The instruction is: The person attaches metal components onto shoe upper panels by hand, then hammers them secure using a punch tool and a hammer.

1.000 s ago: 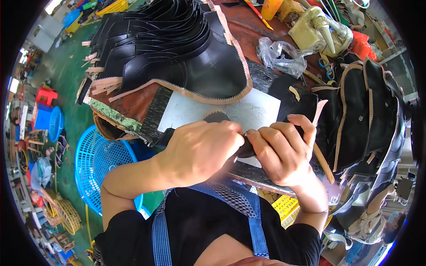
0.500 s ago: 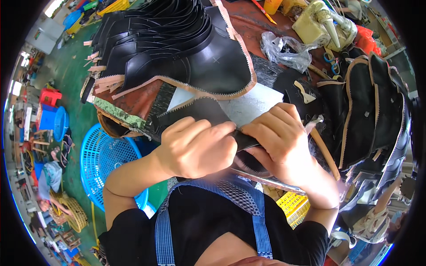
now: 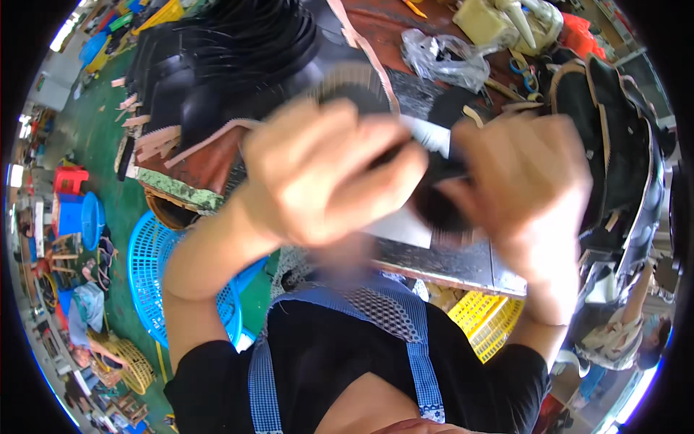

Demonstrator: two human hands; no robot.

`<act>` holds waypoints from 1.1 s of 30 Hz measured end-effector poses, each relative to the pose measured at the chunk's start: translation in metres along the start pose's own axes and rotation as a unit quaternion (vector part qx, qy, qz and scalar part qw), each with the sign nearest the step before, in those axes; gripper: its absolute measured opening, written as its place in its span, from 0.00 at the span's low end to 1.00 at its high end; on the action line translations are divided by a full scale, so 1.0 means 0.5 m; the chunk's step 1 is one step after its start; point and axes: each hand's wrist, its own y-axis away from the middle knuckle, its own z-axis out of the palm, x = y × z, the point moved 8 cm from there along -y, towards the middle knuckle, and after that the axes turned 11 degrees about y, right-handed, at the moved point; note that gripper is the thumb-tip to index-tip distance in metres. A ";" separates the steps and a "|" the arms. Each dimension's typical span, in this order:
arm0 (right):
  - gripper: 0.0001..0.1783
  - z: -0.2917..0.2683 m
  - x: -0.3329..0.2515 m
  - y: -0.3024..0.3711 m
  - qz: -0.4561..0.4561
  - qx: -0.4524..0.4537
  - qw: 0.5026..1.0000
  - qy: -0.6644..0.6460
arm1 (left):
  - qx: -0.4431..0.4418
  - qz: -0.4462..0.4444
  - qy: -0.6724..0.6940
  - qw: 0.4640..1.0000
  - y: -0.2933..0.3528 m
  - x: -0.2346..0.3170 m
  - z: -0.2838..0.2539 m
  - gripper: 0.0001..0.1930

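My left hand [image 3: 329,170] and my right hand [image 3: 524,181] are raised close to the camera and blurred. Both are closed on one black leather piece [image 3: 434,192] that runs between them. Below the hands lies a white sheet [image 3: 401,228] on the brown worktable [image 3: 441,260]. A fanned stack of black leather pieces [image 3: 231,69] with tan edges lies on the table beyond my left hand. My forearms rise from my black top with blue straps at the bottom.
More black and tan leather pieces [image 3: 622,145] are piled at the right. A crumpled clear plastic bag [image 3: 444,58] lies at the back. A blue plastic basket [image 3: 155,267] stands on the green floor at my left, a yellow crate [image 3: 484,318] under the table.
Both hands have lifted the black leather piece up off the white sheet toward the camera and now appear much larger and motion-blurred.
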 end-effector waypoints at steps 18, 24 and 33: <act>0.31 0.356 0.195 0.442 0.294 -0.191 0.936 -0.002 | -0.236 -0.199 0.123 0.943 0.248 0.016 0.187 0.18; 0.10 0.220 0.146 0.238 0.382 -0.099 0.846 -0.357 | -0.241 -0.206 0.111 0.942 0.249 0.027 0.179 0.19; 0.11 0.287 -0.059 0.075 0.023 -0.193 0.915 -0.354 | -0.233 -0.189 0.107 0.948 0.249 0.037 0.184 0.19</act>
